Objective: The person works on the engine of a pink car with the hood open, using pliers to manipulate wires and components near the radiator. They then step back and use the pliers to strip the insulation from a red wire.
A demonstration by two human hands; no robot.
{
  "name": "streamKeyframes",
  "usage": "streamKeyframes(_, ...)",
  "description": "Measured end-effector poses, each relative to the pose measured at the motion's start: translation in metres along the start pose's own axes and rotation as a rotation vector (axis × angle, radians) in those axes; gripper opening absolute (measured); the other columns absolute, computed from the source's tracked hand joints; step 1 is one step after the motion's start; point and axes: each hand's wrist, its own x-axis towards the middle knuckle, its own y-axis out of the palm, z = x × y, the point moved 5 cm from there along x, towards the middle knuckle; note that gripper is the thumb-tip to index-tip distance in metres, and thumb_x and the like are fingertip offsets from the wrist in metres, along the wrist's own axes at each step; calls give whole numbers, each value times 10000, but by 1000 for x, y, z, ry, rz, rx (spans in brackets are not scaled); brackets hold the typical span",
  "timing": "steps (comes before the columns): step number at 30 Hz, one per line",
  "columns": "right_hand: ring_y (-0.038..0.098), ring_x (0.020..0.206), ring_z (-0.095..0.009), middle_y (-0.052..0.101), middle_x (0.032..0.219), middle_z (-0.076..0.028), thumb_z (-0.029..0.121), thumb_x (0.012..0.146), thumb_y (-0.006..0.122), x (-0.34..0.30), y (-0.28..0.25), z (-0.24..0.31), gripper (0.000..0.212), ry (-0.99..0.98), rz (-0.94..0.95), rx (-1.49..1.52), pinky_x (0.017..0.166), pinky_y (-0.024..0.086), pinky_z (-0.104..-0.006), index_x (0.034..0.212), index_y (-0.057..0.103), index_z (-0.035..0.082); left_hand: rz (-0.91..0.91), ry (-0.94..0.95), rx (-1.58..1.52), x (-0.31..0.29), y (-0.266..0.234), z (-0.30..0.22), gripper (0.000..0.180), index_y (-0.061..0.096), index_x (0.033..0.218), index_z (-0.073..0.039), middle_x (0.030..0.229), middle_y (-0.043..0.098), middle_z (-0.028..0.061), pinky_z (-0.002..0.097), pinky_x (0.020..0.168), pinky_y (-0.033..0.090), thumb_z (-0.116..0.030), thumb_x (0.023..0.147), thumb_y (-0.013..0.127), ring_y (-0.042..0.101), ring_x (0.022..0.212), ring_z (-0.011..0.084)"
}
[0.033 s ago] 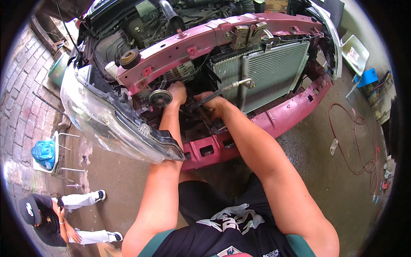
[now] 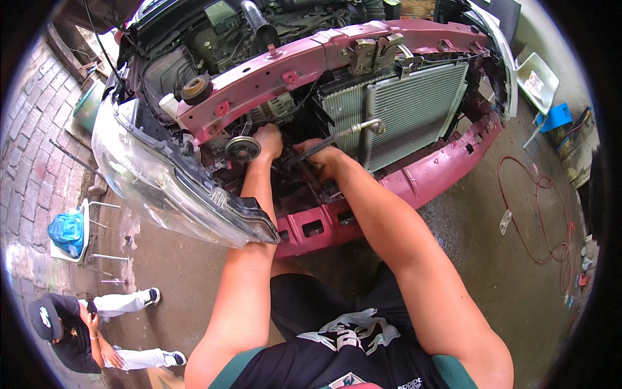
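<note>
Floor below; hands between spaced pink beams.

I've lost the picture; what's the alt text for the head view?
A person's bare left hand and right hand reach into the opened front of a car, between pink beams, left of the finned radiator. A clear headlight overlaps the left forearm; another person is at lower left.

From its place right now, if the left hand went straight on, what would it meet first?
Probably the silver ribbed metal part just beyond the left hand, seen below the pink crossbar, though depth here is hard to judge.
</note>
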Motion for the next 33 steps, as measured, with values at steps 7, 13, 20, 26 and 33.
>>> streamKeyframes(7, 605, 735, -286, 633, 914, -103, 444, 969, 543, 5, 2, 4, 361, -24, -55, -31, 677, 493, -569, 1042, 666, 113, 52, -58, -21, -4, -4, 1, 251, 683, 1041, -46, 1086, 681, 226, 475, 869, 530, -140, 820, 610, 633, 1062, 408)
streamKeyframes(13, 589, 710, -246, 638, 884, -96, 396, 974, 518, 22, 2, -10, 346, -180, -90, -137, 643, 483, -469, 976, 677, 88, 30, -69, -35, -4, -7, -4, 227, 676, 1007, -11, 1044, 683, 250, 482, 868, 535, -119, 820, 608, 649, 1019, 425)
streamKeyframes(20, 585, 955, -204, 657, 1104, -122, 290, 965, 483, 10, -3, -15, 344, -173, -205, -310, 733, 490, -421, 1131, 665, 49, 34, -68, 16, 1, 4, -3, 234, 681, 1037, -38, 1063, 683, 227, 477, 873, 535, -104, 830, 594, 652, 1018, 411)
streamKeyframes(26, 581, 1075, -256, 607, 1294, -146, 287, 941, 522, -26, -2, -12, 463, -385, -43, -314, 908, 465, -398, 1325, 581, 35, 61, -111, -70, 1, -2, 3, 196, 706, 983, -59, 1044, 694, 225, 478, 874, 532, -85, 808, 621, 652, 1028, 403)
streamKeyframes(33, 420, 1347, -438, 419, 1447, -317, 246, 988, 422, -45, -1, -11, 410, -498, -210, -766, 1134, 333, -429, 1307, 586, 47, 48, -161, -19, 0, 3, 11, 182, 710, 979, -81, 1068, 697, 187, 470, 882, 526, -119, 812, 647, 648, 1044, 387)
